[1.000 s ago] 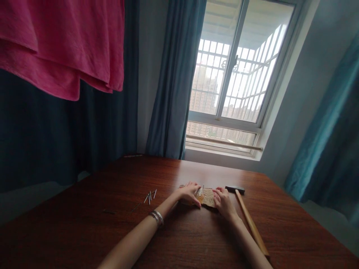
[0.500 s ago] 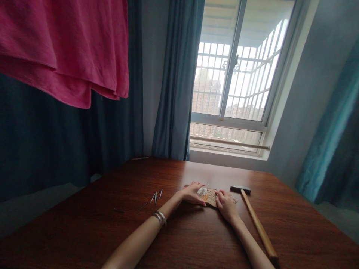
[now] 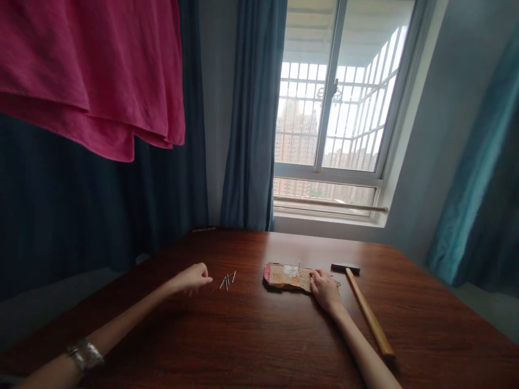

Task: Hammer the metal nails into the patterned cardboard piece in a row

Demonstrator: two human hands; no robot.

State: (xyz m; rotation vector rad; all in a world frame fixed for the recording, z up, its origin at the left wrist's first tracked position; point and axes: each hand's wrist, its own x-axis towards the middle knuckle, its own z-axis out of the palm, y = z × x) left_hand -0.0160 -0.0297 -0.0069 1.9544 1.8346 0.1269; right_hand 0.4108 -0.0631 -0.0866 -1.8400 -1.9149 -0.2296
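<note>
A flat, speckled board (image 3: 279,274) with a pink left end and a whitish patch lies on the table. One nail (image 3: 299,266) stands upright at its far edge. My right hand (image 3: 325,289) rests over the board's right end, its fingers curled onto it. Off to the left, my left hand (image 3: 193,279) is closed just above the table, beside several loose nails (image 3: 227,281); whatever its fingers hold is hidden. A hammer (image 3: 368,313) with a black head and wooden handle lies to the right of my right hand.
The brown wooden table (image 3: 259,346) reaches to the wall below a barred window (image 3: 328,129). A pink cloth (image 3: 121,81) hangs at the upper left, in front of dark blue curtains (image 3: 251,135).
My left hand has let go of the board and moved left to the loose nails, its fingers now closed. The board's left part has come into view. My right hand stays on the board.
</note>
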